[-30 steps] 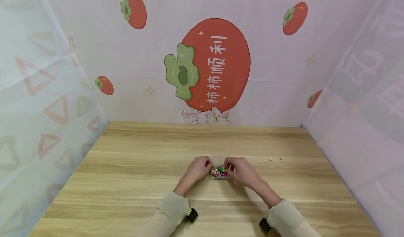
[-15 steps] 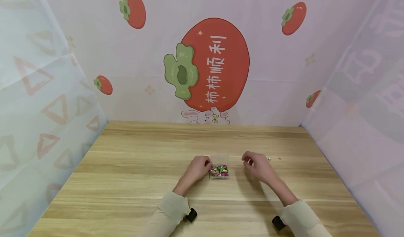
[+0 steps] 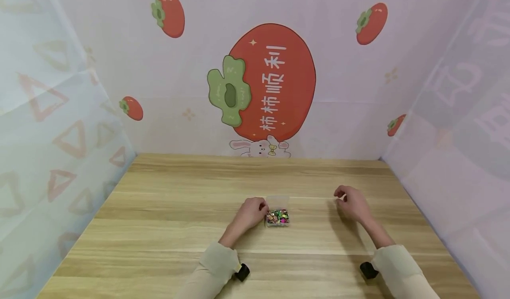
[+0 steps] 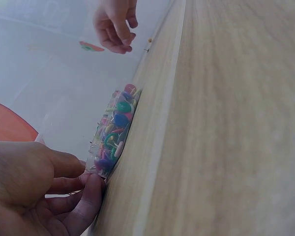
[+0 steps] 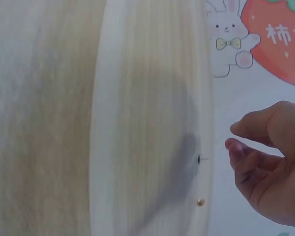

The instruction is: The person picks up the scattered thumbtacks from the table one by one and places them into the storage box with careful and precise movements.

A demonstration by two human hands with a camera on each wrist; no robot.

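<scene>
A small clear plastic box (image 3: 277, 224) full of colourful thumbtacks (image 4: 121, 120) rests on the table, its transparent lid (image 3: 277, 200) tipped back. My left hand (image 3: 251, 212) grips the box's left end, with thumb and fingertips against the plastic in the left wrist view. Well to the right, my right hand (image 3: 353, 205) hovers above the table. Its thumb and fingers are bent and apart, and no object shows between them. Near it in the right wrist view lie two loose thumbtacks, a gold one (image 5: 201, 202) and a dark one (image 5: 199, 159) whose pin points sideways.
The wood-grain table (image 3: 179, 228) meets a printed back wall (image 3: 338, 104) with persimmon drawings. Pale printed sheets stand on the left (image 3: 44, 126) and right (image 3: 458, 126). In the head view my right hand covers the loose tacks.
My right hand has left the box and moved to the right, over the spot where the loose thumbtacks lie. My left hand has stayed at the box.
</scene>
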